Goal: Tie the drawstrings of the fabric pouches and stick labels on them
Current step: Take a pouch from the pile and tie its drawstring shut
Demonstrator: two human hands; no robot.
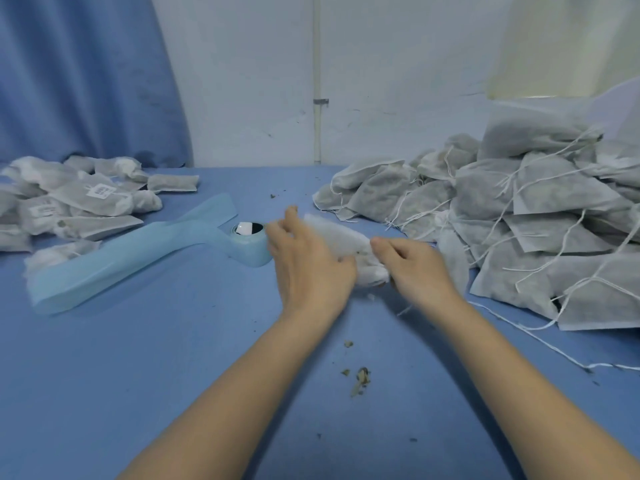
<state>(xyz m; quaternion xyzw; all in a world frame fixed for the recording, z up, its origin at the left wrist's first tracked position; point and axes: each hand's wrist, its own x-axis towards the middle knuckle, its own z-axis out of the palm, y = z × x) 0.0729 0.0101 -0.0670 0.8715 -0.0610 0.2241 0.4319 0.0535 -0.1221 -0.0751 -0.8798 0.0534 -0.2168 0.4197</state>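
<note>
while both forearms reach forward, the left hand (308,261) and right hand (415,268) curl fingers around one blurred pouch (346,242).

White labels (100,191) on left pouches (90,202), print too blurred to read

Bare blue cloth-covered table (145,375) lies open along its near edge; heaped grey fabric pouches (540,216) block the right edge, and a pale blue label roll (250,244) with its trailing backing strip (124,258) crosses the left side.

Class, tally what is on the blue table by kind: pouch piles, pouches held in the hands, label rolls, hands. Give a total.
Pouch piles: 2 (labelled pile, untied pile)
Held pouch: 1
Label roll: 1
Hands: 2 (left hand, right hand)
Total: 6
</note>
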